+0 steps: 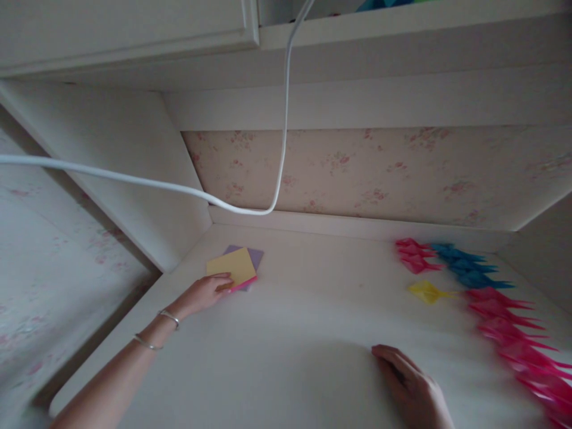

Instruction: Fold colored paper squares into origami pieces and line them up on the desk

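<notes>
At the left of the white surface, my left hand (212, 293) has its fingers curled over the near edge of a stack of square origami paper (235, 265). The top sheet is yellow, with pink showing along one edge. Underneath, turned at an angle, lies purple paper (258, 256). My right hand (413, 384) hovers low at the right front, its thumb and fingertips drawn together with nothing visible in them. A yellow folded paper piece (428, 292) with a thin pointed end lies beyond it, closest to the coloured rows.
Pink folded pieces (513, 339) run in a row down the right side. Blue ones (467, 265) and more pink ones (414, 255) sit near the back. A white cable (283, 137) hangs across the view below an overhead cabinet (134, 30). Side panels bound the surface.
</notes>
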Demonstrator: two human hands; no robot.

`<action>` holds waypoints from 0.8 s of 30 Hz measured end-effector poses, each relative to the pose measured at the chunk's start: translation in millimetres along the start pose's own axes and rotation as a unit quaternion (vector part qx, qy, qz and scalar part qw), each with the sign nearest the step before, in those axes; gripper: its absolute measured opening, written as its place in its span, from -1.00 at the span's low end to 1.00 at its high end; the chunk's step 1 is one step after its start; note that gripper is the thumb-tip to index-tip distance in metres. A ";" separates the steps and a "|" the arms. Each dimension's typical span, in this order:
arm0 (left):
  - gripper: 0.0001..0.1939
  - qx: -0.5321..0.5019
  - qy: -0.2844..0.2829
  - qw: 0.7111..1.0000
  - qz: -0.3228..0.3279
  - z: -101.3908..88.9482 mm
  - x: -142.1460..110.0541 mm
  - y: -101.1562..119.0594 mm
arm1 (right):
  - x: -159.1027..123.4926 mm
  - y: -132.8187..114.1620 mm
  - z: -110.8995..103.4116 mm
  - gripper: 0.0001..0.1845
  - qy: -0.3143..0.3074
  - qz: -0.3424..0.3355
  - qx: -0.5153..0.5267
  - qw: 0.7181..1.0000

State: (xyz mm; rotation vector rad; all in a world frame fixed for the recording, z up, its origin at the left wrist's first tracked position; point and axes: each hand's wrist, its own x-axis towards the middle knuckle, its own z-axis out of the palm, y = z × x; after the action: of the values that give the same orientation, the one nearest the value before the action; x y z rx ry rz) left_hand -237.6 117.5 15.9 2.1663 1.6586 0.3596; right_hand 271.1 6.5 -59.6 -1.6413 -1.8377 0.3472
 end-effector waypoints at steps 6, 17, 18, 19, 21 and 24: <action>-0.66 -0.030 0.022 0.999 -0.031 -0.5 1.0 -1.3 | 1.1 -2.1 -0.6 -0.70 0.003 -0.006 -0.003 1.000; -0.72 -0.009 0.169 0.981 -0.097 -9.1 -3.5 15.6 | 0.9 -1.7 -1.6 -0.69 -0.010 -0.001 -0.021 1.000; -0.73 -0.008 0.196 0.975 -0.106 -9.9 -3.9 16.7 | 1.2 -2.5 -2.1 -0.69 -0.012 0.001 -0.020 1.000; -0.73 -0.007 0.224 0.968 -0.116 -11.4 -4.3 17.7 | 1.7 -3.6 -2.7 -0.69 -0.012 0.002 -0.019 1.000; -0.71 -0.010 0.281 0.950 -0.134 -16.9 -5.0 20.3 | 2.4 -6.4 -4.0 -0.69 -0.011 0.004 -0.016 1.000; -0.67 -0.022 0.362 0.918 -0.163 -30.4 -7.0 28.3 | 2.9 -9.9 -5.0 -0.69 -0.004 0.006 -0.012 1.000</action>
State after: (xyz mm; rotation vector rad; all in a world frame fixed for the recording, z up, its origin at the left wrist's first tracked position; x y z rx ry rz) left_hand -228.1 108.9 56.0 1.7634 2.3093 1.1867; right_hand 266.4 6.4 -49.1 -1.6712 -1.8447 0.3376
